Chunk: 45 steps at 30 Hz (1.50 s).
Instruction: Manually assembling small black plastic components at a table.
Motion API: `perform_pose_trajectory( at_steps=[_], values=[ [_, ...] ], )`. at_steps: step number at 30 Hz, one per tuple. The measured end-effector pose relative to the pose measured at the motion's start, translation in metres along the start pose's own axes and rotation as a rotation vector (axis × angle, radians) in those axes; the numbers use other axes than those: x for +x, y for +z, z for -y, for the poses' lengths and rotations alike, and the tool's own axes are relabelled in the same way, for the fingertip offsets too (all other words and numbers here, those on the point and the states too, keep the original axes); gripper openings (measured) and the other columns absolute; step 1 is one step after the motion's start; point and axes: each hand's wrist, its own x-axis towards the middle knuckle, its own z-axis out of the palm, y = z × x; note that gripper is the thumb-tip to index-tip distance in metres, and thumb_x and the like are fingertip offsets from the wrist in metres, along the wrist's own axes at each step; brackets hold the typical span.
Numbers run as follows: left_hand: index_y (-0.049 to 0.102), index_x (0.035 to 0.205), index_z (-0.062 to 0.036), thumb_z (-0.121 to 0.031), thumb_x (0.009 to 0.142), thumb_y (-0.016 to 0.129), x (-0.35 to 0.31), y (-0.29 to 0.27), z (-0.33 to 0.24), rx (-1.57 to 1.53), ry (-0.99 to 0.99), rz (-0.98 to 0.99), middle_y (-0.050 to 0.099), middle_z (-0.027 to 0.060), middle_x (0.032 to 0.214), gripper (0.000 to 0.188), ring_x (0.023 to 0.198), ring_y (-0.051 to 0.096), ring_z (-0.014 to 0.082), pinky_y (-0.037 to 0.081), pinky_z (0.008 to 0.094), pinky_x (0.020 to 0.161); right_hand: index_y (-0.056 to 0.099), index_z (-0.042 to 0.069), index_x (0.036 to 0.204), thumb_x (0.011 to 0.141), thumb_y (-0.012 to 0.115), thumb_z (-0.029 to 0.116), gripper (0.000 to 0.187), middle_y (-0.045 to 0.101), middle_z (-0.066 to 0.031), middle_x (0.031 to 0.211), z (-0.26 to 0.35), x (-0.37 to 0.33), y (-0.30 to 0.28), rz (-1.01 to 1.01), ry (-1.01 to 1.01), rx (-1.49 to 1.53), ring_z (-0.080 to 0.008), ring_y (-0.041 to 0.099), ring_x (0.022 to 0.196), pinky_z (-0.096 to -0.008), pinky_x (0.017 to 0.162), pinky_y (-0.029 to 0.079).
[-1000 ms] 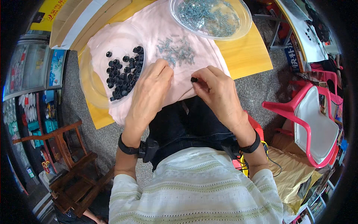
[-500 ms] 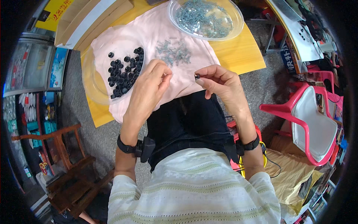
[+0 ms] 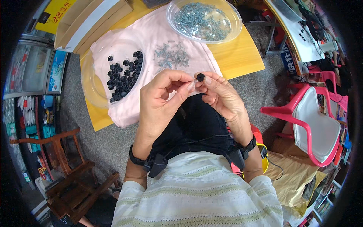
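Observation:
My right hand (image 3: 224,94) pinches a small round black plastic knob (image 3: 200,77) between thumb and fingertips. Right beside it, my left hand (image 3: 160,99) has thumb and forefinger closed on a tiny shiny screw-like piece (image 3: 195,80), held against or very close to the knob. Its exact shape is too small to make out. Beyond the hands, a loose pile of small metal screws (image 3: 172,55) lies on the pink cloth (image 3: 151,32). To the left, many more black knobs (image 3: 123,80) sit in a clear round tray (image 3: 87,81).
A clear plastic bowl (image 3: 237,28) full of screws stands at the far right of the yellow table (image 3: 247,56). An open cardboard box (image 3: 99,28) is at the far left. A pink chair (image 3: 293,113) stands to the right, a wooden chair (image 3: 62,155) to the left.
My left hand has moved right from near the screw pile to meet my right hand. The black knob has turned and now shows its round face.

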Motion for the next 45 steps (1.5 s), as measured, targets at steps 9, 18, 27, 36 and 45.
perform_pose_trajectory(
  at_steps=[9, 18, 27, 36, 45],
  values=[
    [0.06, 0.092, -0.0003, 0.006, 0.078, 0.064, 0.003, 0.001, -0.001, 0.347, 0.178, -0.046, 0.063, 0.007, 0.085, 0.016, 0.073, 0.063, 0.0129, 0.05, 0.0236, 0.064, 0.064, 0.004, 0.101, 0.086, 0.064, 0.012, 0.017, 0.066, -0.0039, 0.086, -0.002, -0.002, 0.004, 0.013, 0.008, -0.028, -0.0058, 0.058, 0.073, -0.0168, 0.054, 0.045],
    [0.061, 0.089, 0.0, 0.01, 0.071, 0.065, 0.005, -0.001, -0.015, 0.792, 0.477, 0.033, 0.061, 0.0108, 0.085, 0.021, 0.071, 0.062, 0.0195, 0.05, 0.0269, 0.062, 0.064, 0.002, 0.098, 0.084, 0.067, 0.011, 0.017, 0.065, -0.0045, 0.082, -0.001, -0.004, 0.009, -0.07, -0.035, -0.199, -0.0074, 0.058, 0.07, -0.0185, 0.052, 0.05],
    [0.06, 0.09, 0.0003, 0.009, 0.074, 0.064, 0.006, -0.005, -0.007, 0.638, 0.379, 0.116, 0.062, 0.009, 0.085, 0.019, 0.072, 0.062, 0.0156, 0.049, 0.0241, 0.062, 0.064, 0.001, 0.095, 0.084, 0.067, 0.01, 0.015, 0.064, -0.0046, 0.085, -0.007, -0.008, 0.013, -0.102, -0.094, -0.24, -0.0082, 0.061, 0.077, -0.02, 0.057, 0.051],
    [0.06, 0.09, -0.0008, 0.004, 0.08, 0.064, -0.003, -0.012, 0.001, 0.166, 0.007, 0.0, 0.064, 0.0044, 0.082, 0.012, 0.073, 0.063, 0.01, 0.05, 0.0226, 0.066, 0.064, -0.002, 0.1, 0.083, 0.065, 0.002, 0.018, 0.066, -0.0072, 0.091, -0.008, -0.013, 0.028, -0.149, -0.248, -0.529, -0.0095, 0.061, 0.072, -0.0207, 0.06, 0.05],
    [0.061, 0.104, -0.0019, -0.001, 0.082, 0.065, 0.0, -0.021, -0.005, 0.256, 0.008, 0.07, 0.065, 0.0034, 0.089, 0.022, 0.079, 0.062, 0.0076, 0.049, 0.0225, 0.071, 0.065, -0.002, 0.099, 0.081, 0.067, 0.005, 0.019, 0.067, -0.0074, 0.089, -0.012, -0.001, 0.016, -0.174, -0.302, -0.565, -0.0096, 0.059, 0.067, -0.0211, 0.058, 0.05]
  ],
)
